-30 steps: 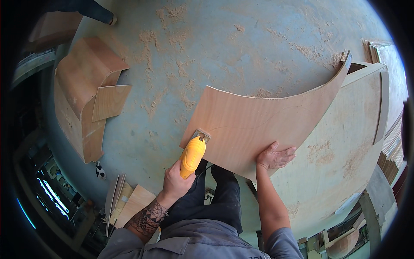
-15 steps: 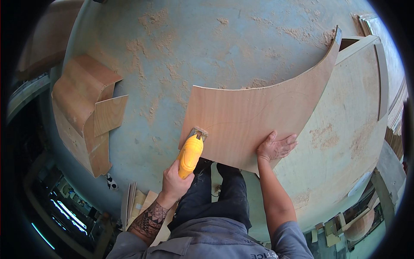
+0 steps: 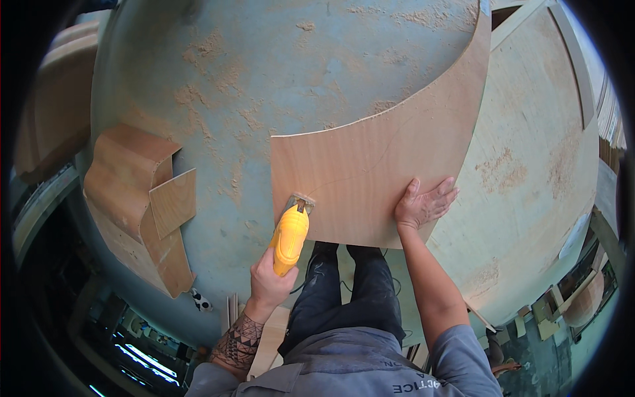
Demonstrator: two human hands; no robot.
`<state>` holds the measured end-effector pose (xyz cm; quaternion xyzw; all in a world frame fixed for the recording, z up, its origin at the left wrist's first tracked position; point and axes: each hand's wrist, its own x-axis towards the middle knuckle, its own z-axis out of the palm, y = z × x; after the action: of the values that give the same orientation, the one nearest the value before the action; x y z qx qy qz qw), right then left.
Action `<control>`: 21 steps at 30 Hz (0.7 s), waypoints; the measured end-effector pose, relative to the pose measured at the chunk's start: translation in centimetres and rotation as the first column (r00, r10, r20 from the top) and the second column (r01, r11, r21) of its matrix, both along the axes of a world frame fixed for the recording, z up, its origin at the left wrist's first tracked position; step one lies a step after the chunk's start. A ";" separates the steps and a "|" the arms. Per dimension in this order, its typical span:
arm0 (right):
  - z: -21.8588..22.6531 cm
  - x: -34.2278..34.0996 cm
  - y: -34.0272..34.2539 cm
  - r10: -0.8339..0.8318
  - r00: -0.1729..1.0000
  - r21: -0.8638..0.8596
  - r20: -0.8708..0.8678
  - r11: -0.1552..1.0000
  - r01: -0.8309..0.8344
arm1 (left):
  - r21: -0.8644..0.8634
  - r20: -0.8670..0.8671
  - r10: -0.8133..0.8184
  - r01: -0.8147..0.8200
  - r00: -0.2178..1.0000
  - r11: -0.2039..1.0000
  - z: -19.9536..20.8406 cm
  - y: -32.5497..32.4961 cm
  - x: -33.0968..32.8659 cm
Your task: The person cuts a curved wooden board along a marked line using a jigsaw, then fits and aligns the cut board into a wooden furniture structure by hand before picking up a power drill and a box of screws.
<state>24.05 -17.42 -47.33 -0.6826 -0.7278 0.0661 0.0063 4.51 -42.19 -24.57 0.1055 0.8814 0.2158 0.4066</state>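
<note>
My left hand (image 3: 272, 278) is wrapped round the body of a yellow jigsaw (image 3: 292, 239). The jigsaw's metal shoe rests on a thin plywood sheet (image 3: 370, 175) near its lower left corner; the blade is hidden. The sheet has a curved far edge and a fine curved pencil line running from near the jigsaw toward the upper right. My right hand (image 3: 426, 202) lies flat on the sheet's right part, with the fingers pointing right, some over the sheet's edge.
The blue-grey tabletop (image 3: 152, 66) carries scattered sawdust (image 3: 205, 49). Bent plywood pieces (image 3: 132, 205) stand at the left, beside a small black-and-white spotted object (image 3: 201, 301). A large pale panel (image 3: 529, 145) lies at the right. Wood offcuts (image 3: 546, 317) lie below, at the lower right.
The whole view has turned, so the table and sheet appear swung counterclockwise. The jigsaw stays near the sheet's lower left corner in my left hand; my right hand stays flat on the sheet.
</note>
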 end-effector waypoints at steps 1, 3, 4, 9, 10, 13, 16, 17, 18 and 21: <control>0.0 0.0 0.2 0.026 1.000 0.017 -0.006 1.000 -0.026 | 0.000 0.006 -0.024 0.024 1.000 1.000 0.0 0.1 -0.1; 0.1 0.0 0.2 0.029 1.000 0.034 -0.006 0.999 -0.029 | 0.002 -0.008 -0.031 0.031 0.999 1.000 -0.2 0.0 -0.1; 0.1 -0.1 0.2 0.032 0.999 0.022 -0.009 0.999 -0.032 | 0.002 -0.005 -0.050 0.050 0.999 0.999 -0.2 0.0 -0.1; 0.5 -0.1 0.2 0.028 0.999 0.010 -0.019 1.000 -0.028 | 0.006 -0.019 -0.042 0.042 0.999 0.999 0.0 0.7 0.0; 0.5 -0.1 0.2 0.028 0.999 0.013 -0.032 1.000 -0.028 | 0.006 -0.023 -0.043 0.043 0.999 0.999 -0.1 0.7 0.0; 0.6 -0.3 0.1 0.036 0.998 0.018 -0.048 0.999 -0.035 | 0.009 -0.057 -0.045 0.046 0.997 0.999 -0.1 0.8 -0.1; 0.6 -0.2 0.1 0.047 0.998 0.016 -0.036 0.999 -0.046 | -0.006 -0.059 -0.035 0.035 0.998 0.999 0.0 1.1 -0.1; 0.5 -0.1 0.2 0.042 0.999 0.012 -0.020 0.999 -0.041 | -0.006 -0.061 -0.053 0.053 0.997 0.999 -0.2 0.9 -0.1; 0.4 -0.1 0.2 0.056 0.998 0.011 -0.027 0.998 -0.056 | -0.006 -0.064 -0.071 0.071 0.995 0.997 -0.3 0.8 -0.1; 0.3 -0.2 0.2 0.074 0.997 0.016 -0.018 0.997 -0.074 | -0.009 -0.052 -0.047 0.047 0.998 0.999 0.0 1.0 -0.1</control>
<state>23.85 -17.26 -47.00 -0.6546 -0.7529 0.0668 0.0157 4.40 -41.17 -24.55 0.1302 0.8898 0.2000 0.3891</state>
